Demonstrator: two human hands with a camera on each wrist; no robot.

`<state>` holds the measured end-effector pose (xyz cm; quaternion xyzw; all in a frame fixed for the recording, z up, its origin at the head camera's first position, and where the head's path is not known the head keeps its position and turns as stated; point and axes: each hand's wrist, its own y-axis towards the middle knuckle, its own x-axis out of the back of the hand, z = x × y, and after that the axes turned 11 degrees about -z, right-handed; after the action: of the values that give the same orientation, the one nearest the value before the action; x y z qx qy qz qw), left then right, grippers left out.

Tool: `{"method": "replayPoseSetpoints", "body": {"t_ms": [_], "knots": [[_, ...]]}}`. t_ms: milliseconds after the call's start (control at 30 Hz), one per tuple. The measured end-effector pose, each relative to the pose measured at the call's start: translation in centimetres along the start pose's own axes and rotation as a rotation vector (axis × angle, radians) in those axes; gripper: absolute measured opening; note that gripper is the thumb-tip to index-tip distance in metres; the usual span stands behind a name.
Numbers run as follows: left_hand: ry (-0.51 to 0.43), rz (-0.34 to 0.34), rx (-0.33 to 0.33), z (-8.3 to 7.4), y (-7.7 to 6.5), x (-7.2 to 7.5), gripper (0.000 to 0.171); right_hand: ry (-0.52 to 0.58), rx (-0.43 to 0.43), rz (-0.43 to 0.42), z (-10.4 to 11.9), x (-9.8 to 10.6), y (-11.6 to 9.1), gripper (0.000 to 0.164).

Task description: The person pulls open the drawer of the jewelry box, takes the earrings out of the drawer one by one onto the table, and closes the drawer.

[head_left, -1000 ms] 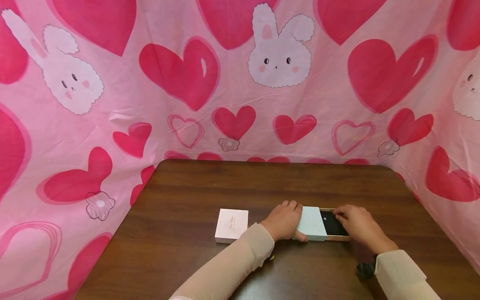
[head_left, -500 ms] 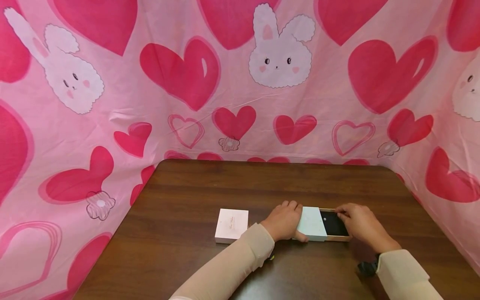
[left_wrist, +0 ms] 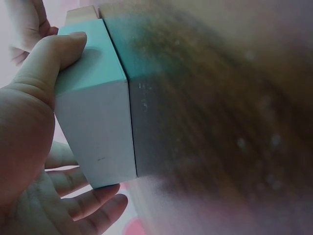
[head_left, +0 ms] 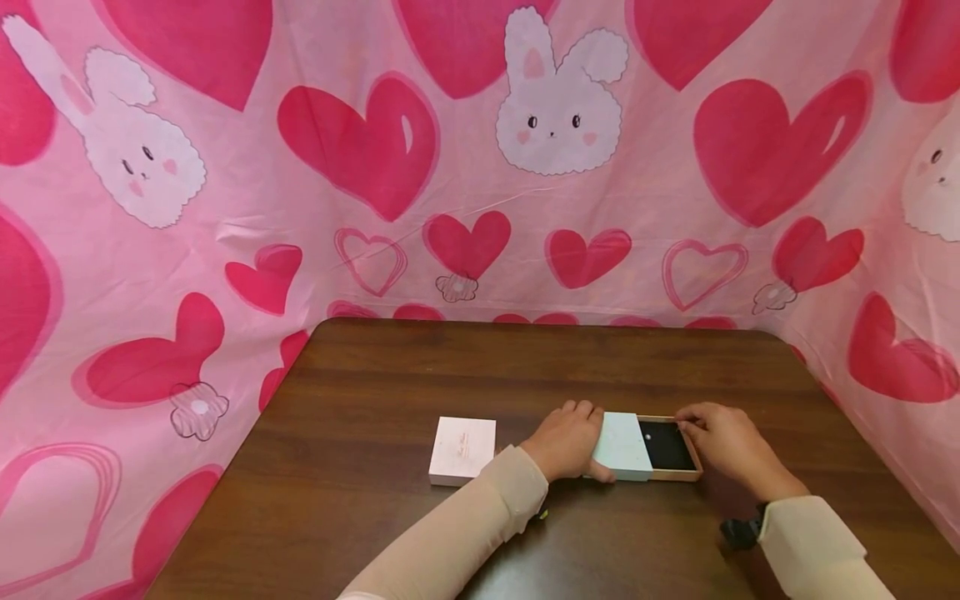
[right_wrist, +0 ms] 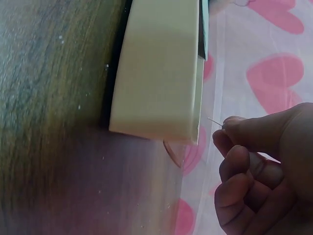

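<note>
A drawer box with a mint-green sleeve lies on the table, its tan inner tray pulled partway out to the right. Inside the tray is a black insert with one small white bead-like dot on it. My left hand grips the sleeve; in the left wrist view the thumb lies on one side and fingers on the opposite side. Over the tray's far right corner, my right hand pinches a thin metal pin between thumb and forefinger; the fingertips hide the rest of it.
A small pale pink box with printed lettering stands left of the left hand, partly behind that sleeve. The brown wooden table is bordered by a pink heart-and-rabbit cloth at the back and sides.
My right hand has shifted slightly right and lifted off the insert, uncovering more of the tray's right end. The left hand and both boxes stay put.
</note>
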<state>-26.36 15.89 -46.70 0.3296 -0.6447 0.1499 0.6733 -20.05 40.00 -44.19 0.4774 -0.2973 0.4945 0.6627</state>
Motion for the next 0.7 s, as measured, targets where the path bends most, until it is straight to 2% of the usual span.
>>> {"method": "replayPoseSetpoints", "body": {"t_ms": [300, 700], "knots": [[0.011, -0.015, 0.005, 0.0, 0.0, 0.0, 0.096, 0.047, -0.109, 0.062, -0.8, 0.3, -0.1, 0.016], [0.022, -0.014, -0.001, -0.2, -0.1, 0.1, 0.095, 0.046, -0.089, 0.0, -1.8, 0.7, -0.8, 0.016]]}}
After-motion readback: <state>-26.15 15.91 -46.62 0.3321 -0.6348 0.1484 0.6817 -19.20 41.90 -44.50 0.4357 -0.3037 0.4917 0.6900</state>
